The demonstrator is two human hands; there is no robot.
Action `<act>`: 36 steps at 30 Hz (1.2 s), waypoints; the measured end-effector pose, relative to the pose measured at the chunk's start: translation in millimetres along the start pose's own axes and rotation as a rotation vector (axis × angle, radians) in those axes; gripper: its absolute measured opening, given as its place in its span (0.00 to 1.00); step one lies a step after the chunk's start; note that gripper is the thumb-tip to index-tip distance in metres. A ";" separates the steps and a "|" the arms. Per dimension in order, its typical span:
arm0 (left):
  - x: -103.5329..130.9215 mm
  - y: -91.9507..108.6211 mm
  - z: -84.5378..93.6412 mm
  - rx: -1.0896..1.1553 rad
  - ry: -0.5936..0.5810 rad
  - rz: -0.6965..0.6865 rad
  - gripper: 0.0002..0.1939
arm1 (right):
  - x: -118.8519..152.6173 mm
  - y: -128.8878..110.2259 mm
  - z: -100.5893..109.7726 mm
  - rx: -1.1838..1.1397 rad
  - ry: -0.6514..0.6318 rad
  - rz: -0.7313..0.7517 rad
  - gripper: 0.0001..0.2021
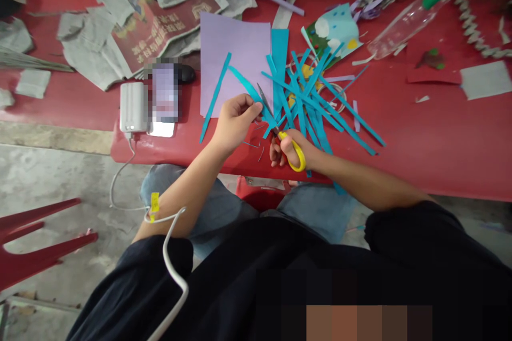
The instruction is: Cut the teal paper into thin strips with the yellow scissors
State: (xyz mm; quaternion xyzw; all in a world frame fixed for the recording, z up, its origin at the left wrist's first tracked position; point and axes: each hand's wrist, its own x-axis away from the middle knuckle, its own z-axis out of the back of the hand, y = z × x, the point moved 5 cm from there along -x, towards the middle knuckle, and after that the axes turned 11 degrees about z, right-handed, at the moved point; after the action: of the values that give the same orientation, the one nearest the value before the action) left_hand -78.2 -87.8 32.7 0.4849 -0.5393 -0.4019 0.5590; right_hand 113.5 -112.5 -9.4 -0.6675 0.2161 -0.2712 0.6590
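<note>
My left hand (239, 120) pinches a strip of blue paper (244, 83) between thumb and fingers. In my right hand (291, 148) is a pair of scissors with yellow handles (299, 159), its blades parted and pointing up and left beside the strip. The lower end of the strip lies by the blades. Under the left hand is a stack of lilac paper (236, 37), with another blue strip (216, 97) across its left side. Many cut blue strips (316, 98) lie heaped to the right of the scissors, and thin offcuts are scattered below.
A white power bank (133, 106) with a cable and a phone (165, 93) are at the left. Crumpled newspaper (88, 48) covers the back left of the red table (440, 144). A clear plastic bottle (404, 26) lies at the back right, near a painted paper piece (340, 26).
</note>
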 end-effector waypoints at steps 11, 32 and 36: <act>-0.3 0.6 2.1 -0.027 0.008 -0.019 0.17 | 3.3 0.7 0.2 0.008 0.039 -0.039 0.45; 2.8 -1.0 3.8 -0.156 0.094 -0.143 0.22 | 1.5 1.3 -4.1 0.009 0.066 -0.034 0.42; 1.5 -2.3 4.4 -0.165 0.113 -0.128 0.24 | 1.4 -0.2 -3.9 0.027 0.061 -0.039 0.40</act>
State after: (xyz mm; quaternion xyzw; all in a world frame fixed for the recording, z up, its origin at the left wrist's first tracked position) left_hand -82.3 -90.1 30.5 0.4926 -0.4401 -0.4518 0.5996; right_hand 112.0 -116.4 -9.2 -0.6540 0.2191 -0.3072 0.6556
